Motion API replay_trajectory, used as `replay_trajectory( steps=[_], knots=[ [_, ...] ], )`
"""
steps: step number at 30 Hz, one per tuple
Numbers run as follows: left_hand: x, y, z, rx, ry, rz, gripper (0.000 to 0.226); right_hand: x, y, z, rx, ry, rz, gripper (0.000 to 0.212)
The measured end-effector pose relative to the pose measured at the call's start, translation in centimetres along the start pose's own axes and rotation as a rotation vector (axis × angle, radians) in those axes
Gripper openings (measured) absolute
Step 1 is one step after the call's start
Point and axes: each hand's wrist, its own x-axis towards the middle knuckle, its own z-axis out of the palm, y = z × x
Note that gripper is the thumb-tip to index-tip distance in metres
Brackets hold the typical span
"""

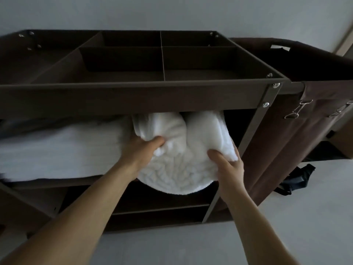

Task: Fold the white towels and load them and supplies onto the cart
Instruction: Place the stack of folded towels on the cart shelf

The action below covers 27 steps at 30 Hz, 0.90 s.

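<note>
A: Progress, left to right?

B: Cart (133, 100), middle shelf (66, 181). On its left part is a stack of white towels (57, 150), laid flat and blurred at the edges, so I can't count them. Some folding and loading looks done.

A: Centre?

B: The left hand (139, 150) grips the folded towel (177, 169) at its left side. The thumb presses in on top and the fingers are out of sight beneath. The towel sits partway into the shelf, just right of the stack, with its rounded front overhanging the shelf lip.

A: Right side?

B: The right hand (227, 165) is closed on the towel's right edge, thumb on top and fingers wrapped round the side. Past the cart's corner post, a brown laundry bag (286, 131) hangs by clips.

A: What's left?

B: My read is that this towel needs seating fully on the shelf. I see no supplies in the top tray (122, 60) compartments, and the lower shelves (162, 208) are too dark to tell. Supplies look yet to be loaded. I can't tell whether more towels wait out of view.
</note>
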Motion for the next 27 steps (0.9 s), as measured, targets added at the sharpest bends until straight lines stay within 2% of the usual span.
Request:
replay_trajectory(
  steps=[3, 6, 12, 14, 15, 17, 18, 20, 21, 23, 24, 25, 27],
  knots=[
    [2.6, -0.5, -0.6, -0.113, 0.089, -0.074, 0.055, 2.1, 0.0, 2.4, -0.06, 0.047, 0.031, 0.076],
    [3.4, -1.5, -1.2, -0.17, 0.133, -0.101, 0.058, 4.1, -0.4, 3.3, 0.023, 0.089, 0.11, 0.051],
    [2.5, -2.2, -1.1, -0.212, 0.193, -0.132, 0.057, 4.5, 1.1, 3.0, 0.013, 0.295, 0.12, 0.056],
    [2.0, -2.4, -1.6, -0.055, 0.181, -0.084, 0.052, 4.1, 0.7, 2.8, -0.022, 0.288, 0.164, 0.074],
    [1.8, -2.3, -1.9, 0.119, 0.181, -0.032, 0.049, 3.9, 0.3, 2.7, -0.047, 0.286, 0.179, 0.081],
    [1.2, -1.4, -2.5, 0.685, 0.276, 0.139, 0.045, 3.1, -0.4, 3.0, -0.146, 0.267, 0.164, 0.089],
    [0.8, -0.9, -2.5, 0.946, 0.393, 0.314, 0.044, 2.1, -0.6, 3.4, -0.225, 0.239, 0.12, 0.093],
    [0.1, 0.7, -1.8, 1.198, 0.546, 0.676, 0.042, -1.0, -0.3, 4.2, -0.436, 0.153, -0.1, 0.098],
    [0.0, 1.2, -1.3, 1.254, 0.51, 0.768, 0.047, -2.4, 0.0, 4.4, -0.573, 0.145, -0.285, 0.096],
    [0.2, 1.3, -0.2, 1.387, 0.239, 0.805, 0.075, -3.3, 0.5, 4.0, -0.845, 0.189, -0.689, 0.088],
    [0.8, 0.9, -0.1, 1.433, 0.116, 0.835, 0.089, -2.9, 0.4, 3.6, -0.979, 0.178, -0.814, 0.083],
    [1.6, 0.4, -0.4, 1.457, 0.039, 0.863, 0.1, -2.0, 0.1, 3.2, -1.119, 0.118, -0.868, 0.079],
    [3.4, -0.7, -1.3, 1.489, -0.026, 0.854, 0.111, 0.6, -0.4, 2.5, -1.379, -0.052, -0.858, 0.077]
  ],
)
